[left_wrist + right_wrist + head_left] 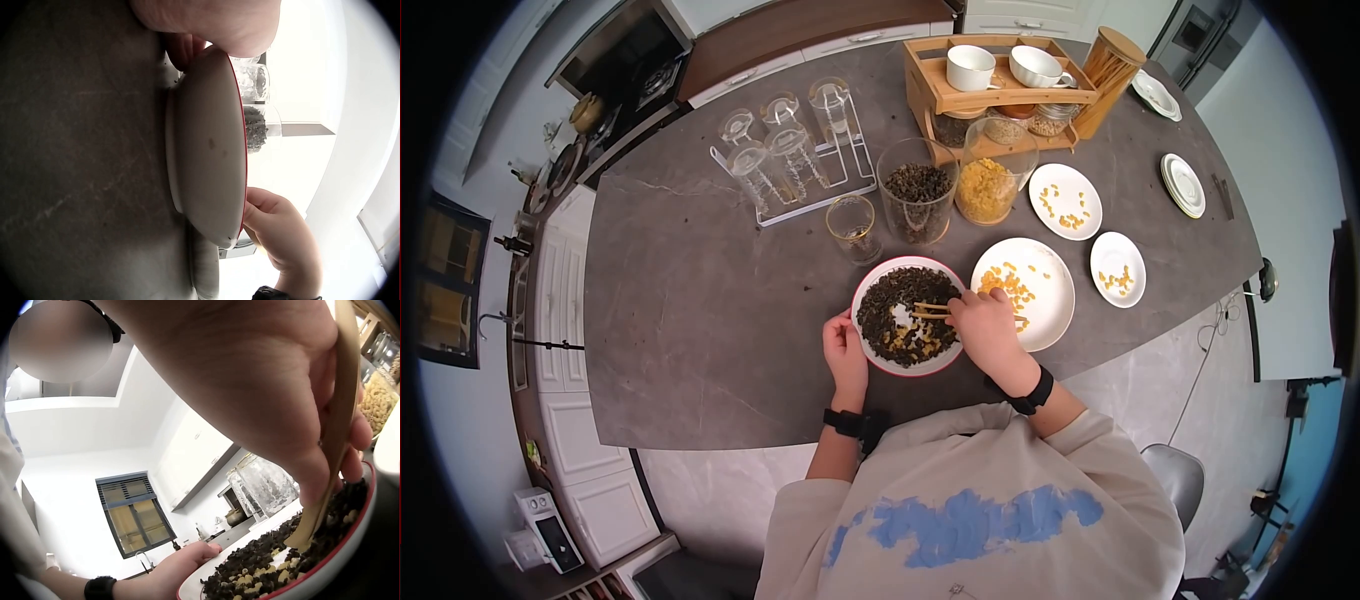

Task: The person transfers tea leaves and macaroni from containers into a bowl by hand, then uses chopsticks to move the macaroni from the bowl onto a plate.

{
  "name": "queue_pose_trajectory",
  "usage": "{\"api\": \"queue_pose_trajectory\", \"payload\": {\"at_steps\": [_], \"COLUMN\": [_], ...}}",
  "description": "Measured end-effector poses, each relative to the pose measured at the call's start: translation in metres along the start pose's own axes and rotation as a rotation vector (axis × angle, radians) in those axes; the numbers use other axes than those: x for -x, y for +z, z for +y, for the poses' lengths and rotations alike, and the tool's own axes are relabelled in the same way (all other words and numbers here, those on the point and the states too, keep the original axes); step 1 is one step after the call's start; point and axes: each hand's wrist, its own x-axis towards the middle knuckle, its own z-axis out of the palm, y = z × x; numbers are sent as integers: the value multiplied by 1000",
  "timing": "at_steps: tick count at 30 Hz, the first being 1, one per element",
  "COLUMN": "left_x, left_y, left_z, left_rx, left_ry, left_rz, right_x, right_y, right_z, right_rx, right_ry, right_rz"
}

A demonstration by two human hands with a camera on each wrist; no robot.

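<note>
The left wrist view alone showed the foot of the white bowl (209, 175), which stood on the dark tabletop (75, 137), and two faint grey marks on its outer wall; the contents were hidden there. The right wrist view showed the wooden tongs (345, 394) at close range, tips down among the contents. The head view gave the layout: the bowl lay between the left hand (841, 347), which gripped its side, and the right hand (987, 332), which pinched the tongs. Inside the red rim lay dark, crumpled pieces (888, 288), with yellow pieces (917, 346) toward the person — and a bare white patch near the middle. Beyond stood a dark-filled glass jar (917, 190) and a yellow-filled jar (988, 190). Yellow bits were scattered on three plates — the large plate (1052, 302), the middle-sized plate (1066, 200) and the small plate (1118, 250).
</note>
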Motion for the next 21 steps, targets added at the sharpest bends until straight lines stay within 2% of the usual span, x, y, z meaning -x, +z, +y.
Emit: {"api": "queue_pose_trajectory", "payload": {"at_steps": [15,18,21], "left_x": [0,0,0], "left_y": [0,0,0], "left_z": [0,-1,0], "left_rx": [-1,-1,7], "left_ry": [-11,-8,-11], "left_rz": [6,10,9], "right_x": [6,4,2], "right_y": [-9,-6,-2], "right_z": [6,5,5], "right_rx": [-58,-44,-35], "right_ry": [1,-29,-31], "right_rz": [-94,15,14]}}
